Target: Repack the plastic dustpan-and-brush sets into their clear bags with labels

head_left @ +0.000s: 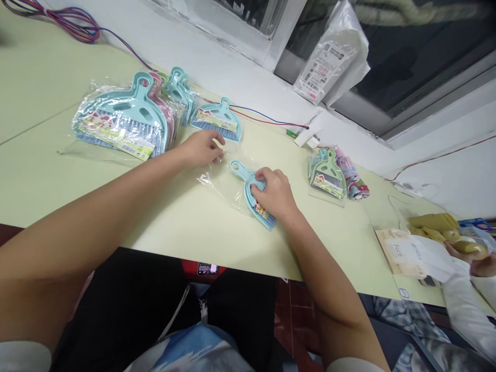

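My right hand (276, 192) is closed around a light blue mini dustpan and brush set (247, 177), its looped handle pointing up and left. A printed label and blue bristles show below my fingers. Close to its left side lies a clear plastic bag (206, 179), crumpled on the table. Above that bag, my left hand (202, 148) has its fingers half curled and apart, with nothing visible in them. Just beyond my left fingers is another blue dustpan set (217, 121). A bagged stack of dustpan sets (124, 116), blue and pink, stands behind my left forearm.
A green bagged dustpan set (328, 178) and a rolled floral cloth (353, 178) lie to the right. Wires (267, 119) run along the wall. A white plastic package (329, 59) leans at the window. At far right, a person's hands (465, 250) hold something yellowish.
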The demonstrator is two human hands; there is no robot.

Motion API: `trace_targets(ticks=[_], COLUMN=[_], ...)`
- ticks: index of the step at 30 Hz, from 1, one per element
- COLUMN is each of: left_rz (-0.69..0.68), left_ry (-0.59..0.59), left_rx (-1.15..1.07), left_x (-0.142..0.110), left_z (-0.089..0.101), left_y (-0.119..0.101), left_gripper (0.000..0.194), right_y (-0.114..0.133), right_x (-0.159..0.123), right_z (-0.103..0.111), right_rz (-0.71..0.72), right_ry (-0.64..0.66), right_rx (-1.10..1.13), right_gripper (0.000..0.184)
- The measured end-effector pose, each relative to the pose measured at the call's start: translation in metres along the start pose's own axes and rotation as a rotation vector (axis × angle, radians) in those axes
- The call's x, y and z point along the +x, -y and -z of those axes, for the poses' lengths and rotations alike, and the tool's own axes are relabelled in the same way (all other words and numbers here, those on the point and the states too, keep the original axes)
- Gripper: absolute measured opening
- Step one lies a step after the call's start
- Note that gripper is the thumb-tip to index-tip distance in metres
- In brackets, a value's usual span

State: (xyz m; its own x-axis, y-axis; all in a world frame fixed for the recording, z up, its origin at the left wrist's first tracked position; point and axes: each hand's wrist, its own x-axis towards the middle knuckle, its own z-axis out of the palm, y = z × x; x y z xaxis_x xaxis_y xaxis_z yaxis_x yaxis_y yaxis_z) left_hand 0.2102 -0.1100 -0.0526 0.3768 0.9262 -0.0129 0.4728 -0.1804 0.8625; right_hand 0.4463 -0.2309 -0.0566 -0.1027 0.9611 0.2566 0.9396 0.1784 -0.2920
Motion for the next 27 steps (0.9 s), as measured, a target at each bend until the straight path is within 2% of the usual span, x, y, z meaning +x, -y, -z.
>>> trace_targets(ticks=[6,10,18,24,27], left_rz=[-0.033,-0.032,-0.042,-0.053,-0.055], left_ry=[0.178,0.245,0.267,0.293,0.302], left_rx=[-0.202,-0.184,-0.053,-0.087,-0.109], left_x=[0.0049,0.0043,0.003,0.0025,0.0014], left_z=[0.0036,0.005,0.0049,0.0053,0.0055], left_y=[0.0071,0.0074,0.0052,0.0071,0.0054], left_gripper=[0.047,0.047,0.047,0.049,0.05], right_y=[0.0011,0.0013,0.0034,0.0045,0.0052], right_x=[-0.0019,-0.0017,-0.0011,-0.0013,-0.0016], right_z=[-0.0005,-0.0004,-0.0012,-0.0048,-0.006], right_rz=[0.011,0.014,-0.011,-0.037,-0.028], right_ry=[-0.015,0.002,-0.003,-0.016,-0.007], right_rx=[0.016,0.015,0.05,0.085,0.091], right_gripper=[0.05,0.044,0.034,0.041,0.038])
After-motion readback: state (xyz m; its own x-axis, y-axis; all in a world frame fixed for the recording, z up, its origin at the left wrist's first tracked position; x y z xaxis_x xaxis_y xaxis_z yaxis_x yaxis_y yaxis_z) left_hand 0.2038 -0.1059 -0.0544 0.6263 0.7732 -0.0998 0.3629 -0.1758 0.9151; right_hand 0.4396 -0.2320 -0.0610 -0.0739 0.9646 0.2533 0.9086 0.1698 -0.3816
